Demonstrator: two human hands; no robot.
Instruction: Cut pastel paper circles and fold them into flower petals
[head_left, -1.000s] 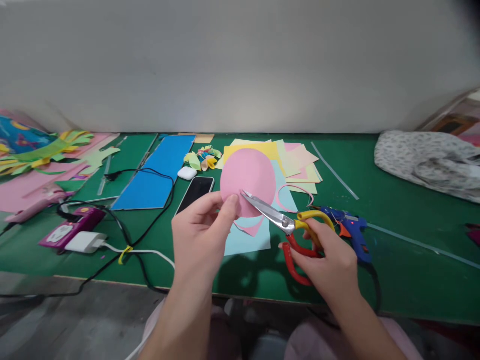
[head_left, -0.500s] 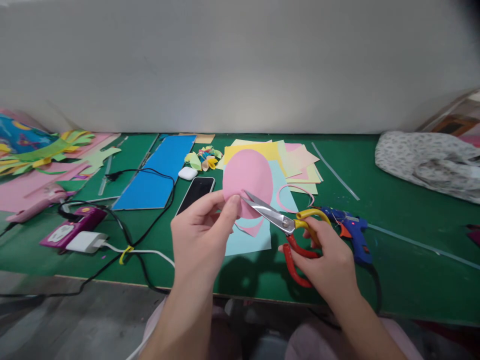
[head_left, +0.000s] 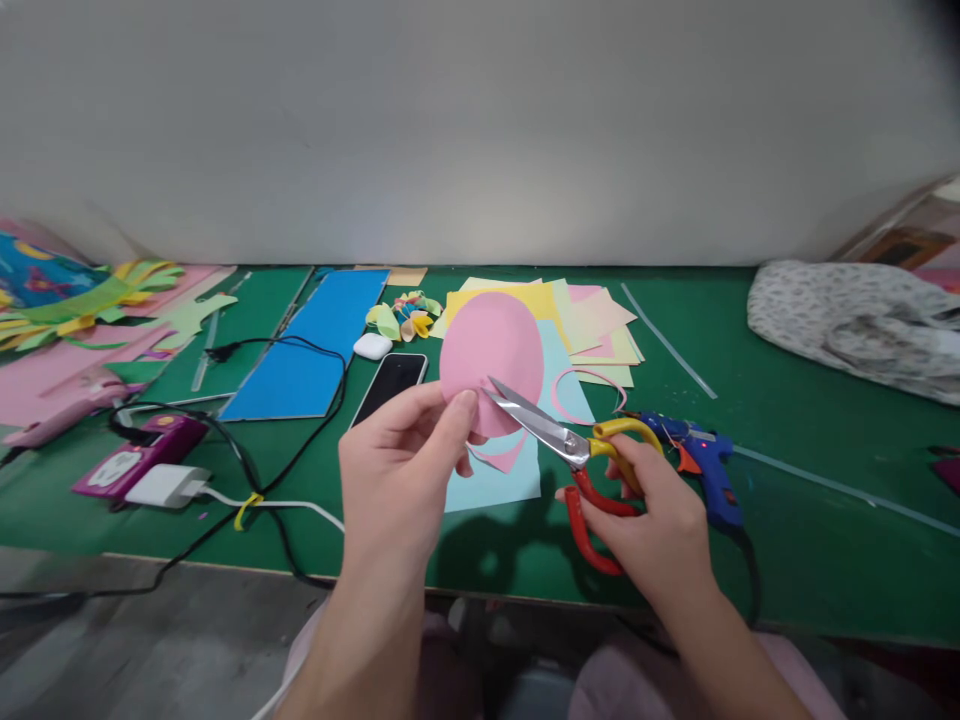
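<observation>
Between thumb and fingers, my left hand [head_left: 401, 470] pinches the lower left edge of a pink paper oval [head_left: 495, 340], held up above the table. My right hand [head_left: 652, 510] has its fingers through the handles of a pair of scissors [head_left: 551, 435], one handle yellow and the other red. The blades point up and left across the lower part of the oval, the upper tip near its middle. Whether the blades are cutting into it I cannot tell. Beneath lies light blue paper [head_left: 491, 488] with a pink scrap on it.
A blue glue gun [head_left: 712, 470] lies right of the scissors, a thin pink paper ring [head_left: 564, 400] behind them. To the left are a phone [head_left: 391, 382], white case [head_left: 373, 346], blue board [head_left: 307, 340], purple power strip [head_left: 142, 460] and cables. Coloured sheets [head_left: 592, 325] are stacked behind.
The pink oval and my left hand have shifted very slightly left and up, and the oval has turned a little. My right hand and the scissors stay almost in place.
</observation>
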